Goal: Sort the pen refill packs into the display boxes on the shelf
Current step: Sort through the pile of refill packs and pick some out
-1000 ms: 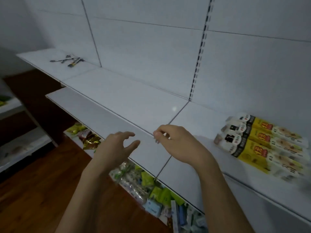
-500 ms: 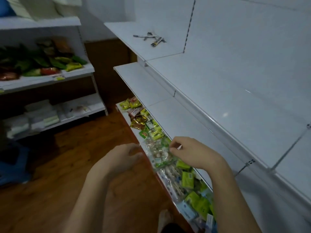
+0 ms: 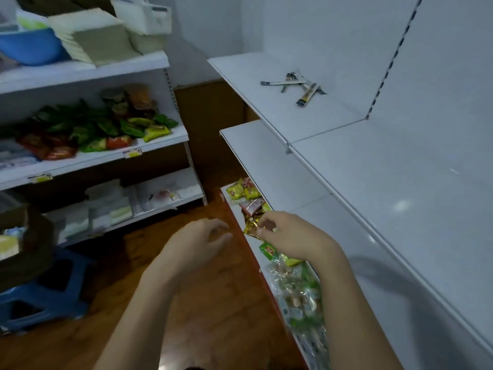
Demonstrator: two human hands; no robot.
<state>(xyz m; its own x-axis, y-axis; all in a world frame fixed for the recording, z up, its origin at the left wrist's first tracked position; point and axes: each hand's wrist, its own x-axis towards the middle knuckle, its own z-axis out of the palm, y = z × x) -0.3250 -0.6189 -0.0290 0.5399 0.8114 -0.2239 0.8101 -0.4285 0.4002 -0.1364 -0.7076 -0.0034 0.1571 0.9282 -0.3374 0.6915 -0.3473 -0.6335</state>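
I see a few slim pen refill packs [image 3: 296, 86] lying loose on the top white shelf [image 3: 266, 108], well behind both hands. They lie flat and crossed over one another; the yellow-tipped one runs its long axis from near-left to far-right, another points mostly left-right. I cannot make out display boxes anywhere.

Left hand [image 3: 198, 243] hangs over the wooden floor [image 3: 218, 303], in front of that shelf and lower, fingers loosely curled and apart, holding nothing I can see.

Right hand [image 3: 289, 236] is further right, over the lowest shelf's front edge, fingertips drawn together near a gold wrapper [image 3: 250, 227]. Whether it actually pinches anything I cannot tell; the spot is blurred.

The lowest shelf, under the middle shelf [image 3: 280, 169], holds snack packets [image 3: 244, 192] in yellow, red and green, and clear bags of sweets [image 3: 298, 295] nearer me.

Left of the top shelf stands a second shelving unit [image 3: 106, 68]: a blue basin [image 3: 32, 46] and stacked paper [image 3: 98, 38] on top, green and red packets [image 3: 88, 129] below. A blue stool [image 3: 45, 289] sits on the floor beneath.
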